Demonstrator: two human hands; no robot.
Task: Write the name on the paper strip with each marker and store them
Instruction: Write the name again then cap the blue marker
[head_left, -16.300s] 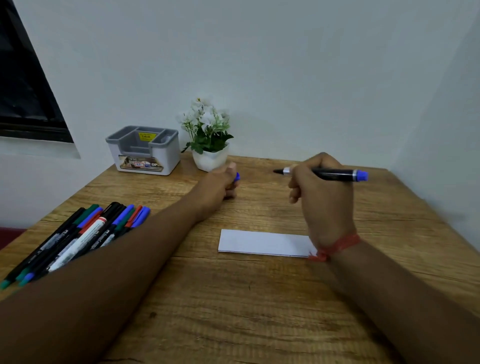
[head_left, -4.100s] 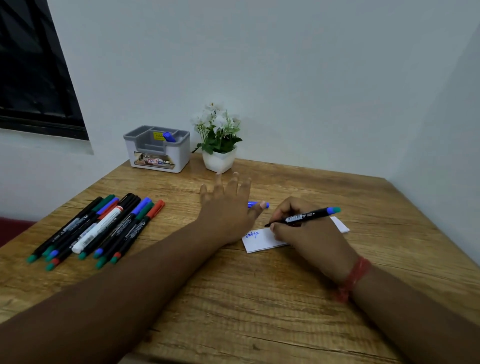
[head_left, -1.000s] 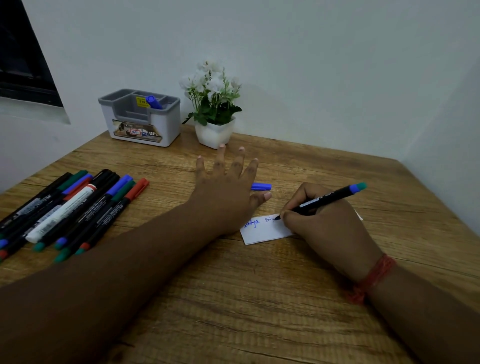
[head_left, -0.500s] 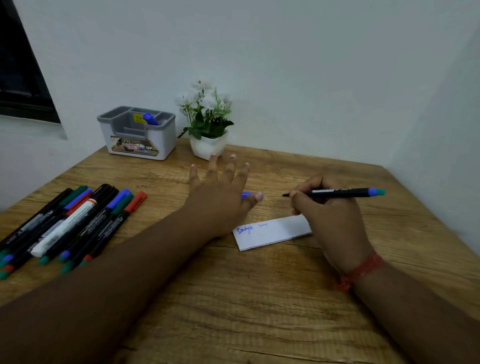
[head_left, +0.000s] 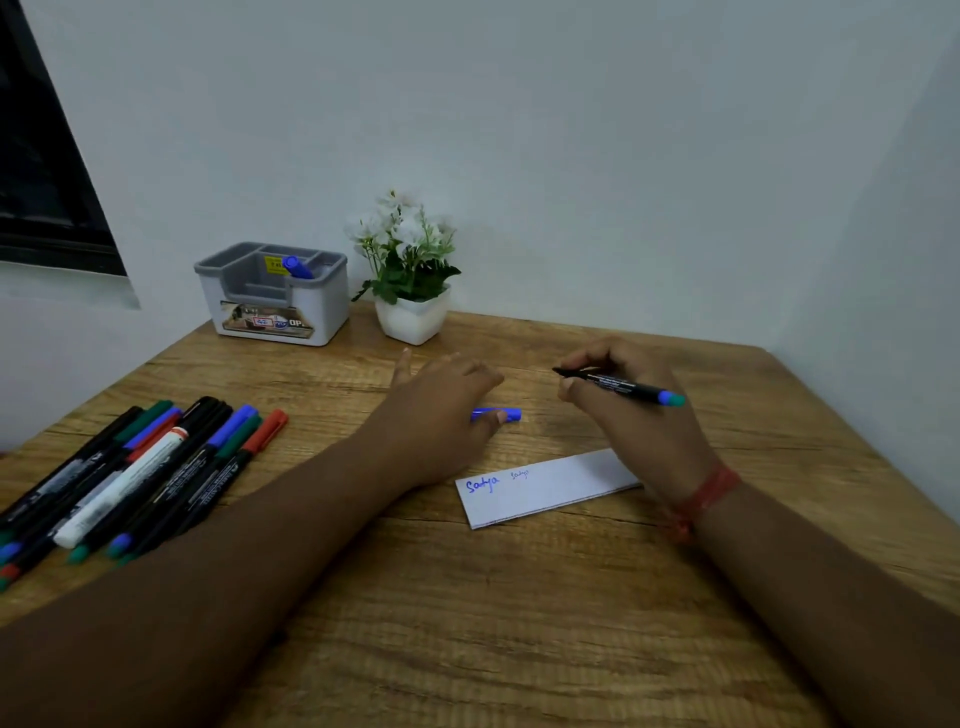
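A white paper strip (head_left: 550, 486) lies on the wooden table (head_left: 519, 623), with a name written twice near its left end. My right hand (head_left: 631, 410) holds an uncapped black marker (head_left: 618, 387) above the table beyond the strip, its tip pointing left. My left hand (head_left: 441, 410) rests just past the strip's left end, thumb touching a blue cap (head_left: 501, 414) lying on the table. A row of several capped markers (head_left: 135, 473) lies at the left. One blue marker (head_left: 297, 267) stands in the grey organizer (head_left: 275, 301).
A small white pot of white flowers (head_left: 410, 275) stands at the back next to the organizer. Walls close the table at the back and right. A dark window sits at the upper left.
My right hand lifted the marker off the strip and carried it back and up. My left hand slid off the strip onto the blue cap.
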